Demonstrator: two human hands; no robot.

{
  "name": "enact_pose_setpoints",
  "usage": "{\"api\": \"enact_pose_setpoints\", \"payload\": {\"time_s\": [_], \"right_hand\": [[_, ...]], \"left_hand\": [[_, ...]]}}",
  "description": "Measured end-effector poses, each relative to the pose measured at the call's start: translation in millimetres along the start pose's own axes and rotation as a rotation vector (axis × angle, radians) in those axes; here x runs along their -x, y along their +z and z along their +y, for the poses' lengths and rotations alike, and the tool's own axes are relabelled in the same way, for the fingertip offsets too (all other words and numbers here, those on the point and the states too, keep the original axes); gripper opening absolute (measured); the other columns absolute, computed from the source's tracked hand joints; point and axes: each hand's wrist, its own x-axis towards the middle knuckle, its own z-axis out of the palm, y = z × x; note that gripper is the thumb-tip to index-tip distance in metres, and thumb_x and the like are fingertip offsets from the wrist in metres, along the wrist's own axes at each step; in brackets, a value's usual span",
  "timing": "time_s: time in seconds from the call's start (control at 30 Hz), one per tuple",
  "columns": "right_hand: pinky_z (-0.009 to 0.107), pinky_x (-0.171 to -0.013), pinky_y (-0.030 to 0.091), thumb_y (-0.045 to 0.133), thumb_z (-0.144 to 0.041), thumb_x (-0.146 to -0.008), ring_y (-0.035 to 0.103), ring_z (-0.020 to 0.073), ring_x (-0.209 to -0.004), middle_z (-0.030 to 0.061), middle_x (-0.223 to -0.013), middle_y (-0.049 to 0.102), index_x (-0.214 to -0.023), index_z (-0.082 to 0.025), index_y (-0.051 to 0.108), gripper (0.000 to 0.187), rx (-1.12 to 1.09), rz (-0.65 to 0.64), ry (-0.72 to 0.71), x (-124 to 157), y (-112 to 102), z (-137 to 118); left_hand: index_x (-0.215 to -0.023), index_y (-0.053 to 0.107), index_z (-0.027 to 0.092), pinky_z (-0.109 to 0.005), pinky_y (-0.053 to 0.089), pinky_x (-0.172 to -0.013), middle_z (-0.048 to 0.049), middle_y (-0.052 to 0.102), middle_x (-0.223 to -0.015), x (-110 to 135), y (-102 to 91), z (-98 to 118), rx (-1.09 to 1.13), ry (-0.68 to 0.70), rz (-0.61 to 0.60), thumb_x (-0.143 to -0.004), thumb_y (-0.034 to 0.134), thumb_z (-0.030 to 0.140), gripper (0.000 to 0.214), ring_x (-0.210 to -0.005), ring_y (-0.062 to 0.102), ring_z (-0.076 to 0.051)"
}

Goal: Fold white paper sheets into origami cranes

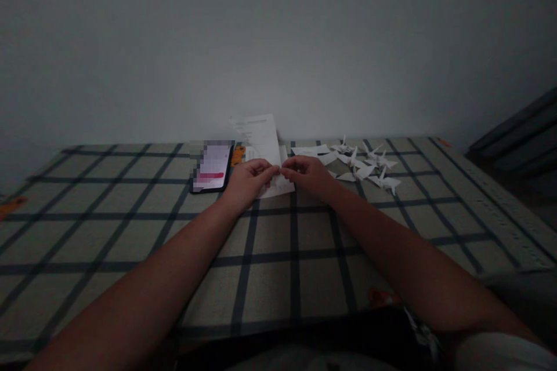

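Observation:
Both hands meet over a white printed sheet [260, 134] at the far side of the table. My left hand [251, 178] is closed, with thumb and fingers pinched together. Its fingertips almost touch those of my right hand [308, 174], which is pinched shut in the same way. Between them shows a small bit of white paper, mostly hidden by the fingers, so its shape is unclear. Just right of my right hand lie several folded paper cranes [357, 167] in a loose cluster. A flat strip of white paper [311, 151] rests behind that hand.
A smartphone [213, 167] with a lit screen lies left of my left hand. The table wears a checked cloth [270, 278] with dark stripes. A plain wall [278, 40] rises along its far edge. Dark slatted furniture [517, 127] stands at the right.

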Motion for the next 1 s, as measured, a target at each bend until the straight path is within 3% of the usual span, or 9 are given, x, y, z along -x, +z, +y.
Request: {"api": "enact_pose_setpoints", "payload": {"time_s": [0.4,0.53,0.73,0.9,1.0], "right_hand": [[0.024,-0.063,0.039,0.063,-0.036,-0.086,0.053,0.0108,-0.068,0.0004,-0.076,0.065,-0.083,-0.016,0.067,0.021,0.054,-0.046,-0.065,2.3,1.3,3.5],[0.024,-0.061,0.039,0.063,-0.030,-0.084,0.050,0.0099,-0.063,-0.0014,-0.071,0.062,-0.082,-0.016,0.066,0.014,0.087,-0.085,-0.083,3.8,2.1,2.4],[0.025,-0.063,0.039,0.064,-0.024,-0.080,0.053,0.0107,-0.064,-0.0004,-0.071,0.063,-0.080,-0.016,0.066,0.008,0.210,-0.127,-0.085,5.9,1.4,-0.7],[0.026,-0.065,0.039,0.063,-0.030,-0.084,0.054,0.0115,-0.067,-0.0002,-0.073,0.063,-0.083,-0.016,0.067,0.014,0.240,-0.136,-0.106,7.6,-1.1,-2.3],[0.026,-0.065,0.040,0.057,-0.042,-0.091,0.054,0.0121,-0.069,0.0002,-0.074,0.063,-0.081,-0.017,0.065,0.029,0.103,-0.019,-0.120,4.9,-2.4,-2.2]], "left_hand": [[-0.064,0.065,0.018,-0.025,0.037,-0.051,-0.0002,0.062,-0.054,0.7,4.1,-7.3,0.098,-0.051,0.061,-0.068,0.079,0.046,0.032,-0.049,0.053,-0.012],[-0.062,0.064,0.017,-0.025,0.041,-0.051,-0.0019,0.065,-0.059,-1.3,5.2,-4.7,0.241,-0.137,0.164,-0.065,0.081,0.046,0.034,-0.050,0.054,-0.012],[-0.083,0.070,0.015,-0.030,0.053,-0.063,-0.0077,0.076,-0.086,-8.1,4.3,-3.3,0.454,-0.154,0.351,-0.062,0.084,0.044,0.039,-0.071,0.069,-0.020],[-0.095,0.073,0.014,-0.033,0.058,-0.073,-0.0109,0.078,-0.099,-6.8,2.5,-7.5,0.468,-0.120,0.289,-0.061,0.087,0.041,0.046,-0.083,0.073,-0.024],[-0.098,0.075,0.013,-0.036,0.060,-0.072,-0.0120,0.078,-0.098,-3.7,5.0,-9.9,0.440,-0.145,0.197,-0.060,0.089,0.040,0.048,-0.081,0.074,-0.025]]}}
